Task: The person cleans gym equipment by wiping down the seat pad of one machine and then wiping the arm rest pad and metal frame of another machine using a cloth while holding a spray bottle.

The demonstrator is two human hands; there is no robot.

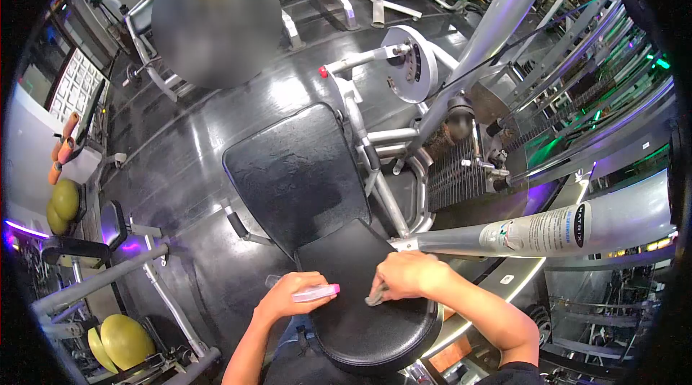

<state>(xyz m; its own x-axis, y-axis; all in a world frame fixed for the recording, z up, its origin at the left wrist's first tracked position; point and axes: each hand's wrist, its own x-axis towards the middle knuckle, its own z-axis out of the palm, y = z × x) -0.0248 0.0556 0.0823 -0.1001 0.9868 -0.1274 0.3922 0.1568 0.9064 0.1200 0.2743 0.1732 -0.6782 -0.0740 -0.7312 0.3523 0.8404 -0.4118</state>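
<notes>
My left hand (292, 294) is closed around a clear bottle with a pink part (315, 293), held over the left edge of the black padded seat (375, 338). On the right side of that pad, my right hand (405, 276) grips a small greyish cloth (375, 295), which touches the black surface. Beyond the near pad stands a larger black pad (299, 172) with a dull, patchy sheen on its upper part.
A thick silver machine frame (540, 230) with a label runs to the right. A round white cam (412, 64) and weight stack (458, 179) stand behind. Yellow-green balls (126, 342) and a bar frame (108, 280) are at the left. A blurred area covers the upper left.
</notes>
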